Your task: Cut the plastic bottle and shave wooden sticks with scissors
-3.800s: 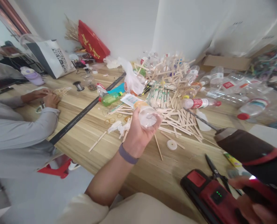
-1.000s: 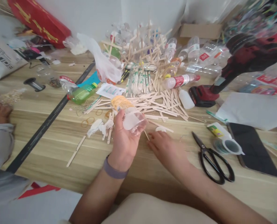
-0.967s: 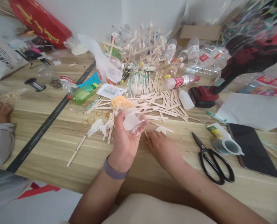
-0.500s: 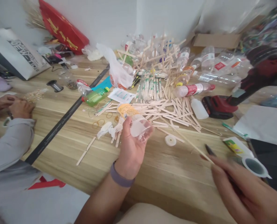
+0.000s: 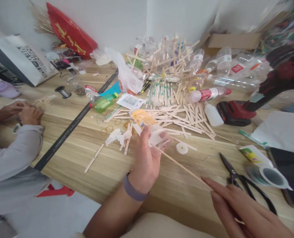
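Note:
My left hand (image 5: 147,158) is wrapped round a clear plastic bottle (image 5: 165,138) with an orange label, its cut or open end tilted toward me at the right. Between the thumb and fingers of my right hand (image 5: 241,205) is a thin wooden stick (image 5: 181,166). The stick's far tip reaches the bottle near my left thumb; whether it goes inside or only touches, I cannot tell. Black scissors (image 5: 238,177) lie on the table just beyond my right hand. A small white roll (image 5: 181,148) sits close to the bottle.
Popsicle sticks (image 5: 191,120) are heaped behind the bottle. A red-and-black power tool (image 5: 238,112) stands at the right, near a tape roll (image 5: 273,177). Empty bottles (image 5: 223,62) crowd the back. At the left, another person's hands (image 5: 29,114) work at the table.
My right hand has moved left, bringing the stick's tip to the bottle and uncovering the scissors. The bottle has turned slightly in my left hand.

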